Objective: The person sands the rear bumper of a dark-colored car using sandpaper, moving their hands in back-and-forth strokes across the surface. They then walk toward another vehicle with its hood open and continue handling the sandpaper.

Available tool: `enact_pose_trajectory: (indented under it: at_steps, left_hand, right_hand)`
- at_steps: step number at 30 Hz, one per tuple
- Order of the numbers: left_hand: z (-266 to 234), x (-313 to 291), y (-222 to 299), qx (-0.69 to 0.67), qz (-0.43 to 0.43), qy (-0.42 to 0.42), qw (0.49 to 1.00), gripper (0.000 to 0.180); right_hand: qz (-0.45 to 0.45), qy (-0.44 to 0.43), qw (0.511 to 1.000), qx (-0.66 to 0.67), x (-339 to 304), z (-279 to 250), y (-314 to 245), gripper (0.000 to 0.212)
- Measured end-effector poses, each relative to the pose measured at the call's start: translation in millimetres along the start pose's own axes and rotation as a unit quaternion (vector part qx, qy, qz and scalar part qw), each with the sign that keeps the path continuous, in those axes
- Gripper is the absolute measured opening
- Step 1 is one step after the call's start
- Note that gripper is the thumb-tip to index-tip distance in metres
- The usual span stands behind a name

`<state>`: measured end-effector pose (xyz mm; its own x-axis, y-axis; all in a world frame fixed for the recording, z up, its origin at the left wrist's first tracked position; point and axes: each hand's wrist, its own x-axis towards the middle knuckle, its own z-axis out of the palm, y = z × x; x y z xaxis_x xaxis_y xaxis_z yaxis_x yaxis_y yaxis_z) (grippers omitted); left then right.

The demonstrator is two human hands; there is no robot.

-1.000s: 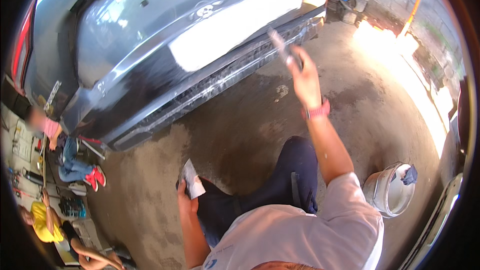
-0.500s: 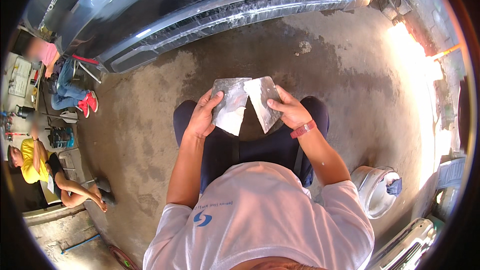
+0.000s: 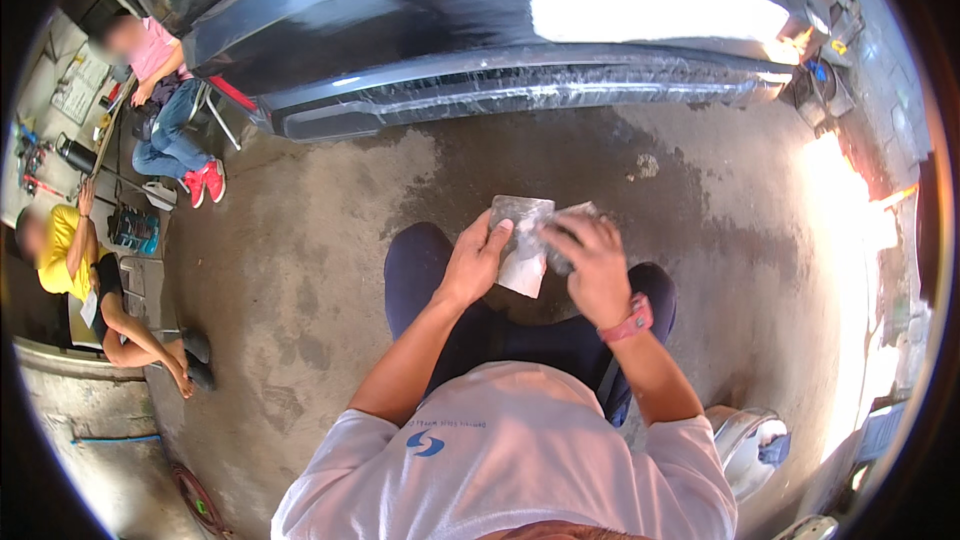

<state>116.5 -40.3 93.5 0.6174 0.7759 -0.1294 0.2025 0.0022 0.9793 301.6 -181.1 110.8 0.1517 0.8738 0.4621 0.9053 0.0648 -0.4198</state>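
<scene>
In front of my knees, my left hand [image 3: 474, 262] grips a thin grey rectangular plate [image 3: 528, 210] by its left side, thumb on top. White paste covers its lower part, with smears higher up. My right hand [image 3: 598, 268] is closed around a second grey plate [image 3: 580, 210], seen from above with the back of the hand up. That hand and its plate are smeared by motion, and the fingers hide most of the plate. The second plate's left edge meets or overlaps the first one; contact cannot be told for certain.
A dark car [image 3: 450, 30] with a whitish-streaked lower edge stands across the far side. Concrete floor [image 3: 300, 270], wet in places, lies around me. A white bucket [image 3: 735, 455] with a blue cloth is at my right. Two people sit at the left, in pink [image 3: 155, 50] and yellow [image 3: 62, 265].
The right hand has turned over from thumb-up to back-up and brought its plate against or over the left one. In the picture, both hands have shifted right and slightly lower.
</scene>
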Motion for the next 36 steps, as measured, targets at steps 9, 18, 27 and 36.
enact_pose_trajectory:
  at_steps: [9,18,27,36]
  left_hand:
    - [-5,17,-44,-0.310,-0.001,0.267,0.912,0.038]
    - [-15,27,-8,-0.385,0.010,0.082,0.919,0.035]
    - [-11,14,53,0.184,0.183,0.117,0.958,0.036]
    - [-14,30,22,-0.192,0.111,0.231,0.947,0.034]
  right_hand:
    - [-0.065,-0.081,0.995,-0.003,-2,-27,-26,0.069]
    - [-0.026,-0.139,0.980,-0.138,24,-5,9,0.073]
    - [-0.003,0.031,0.997,-0.076,33,-17,2,0.084]
    - [0.019,-0.060,0.998,-0.015,-30,-1,17,0.078]
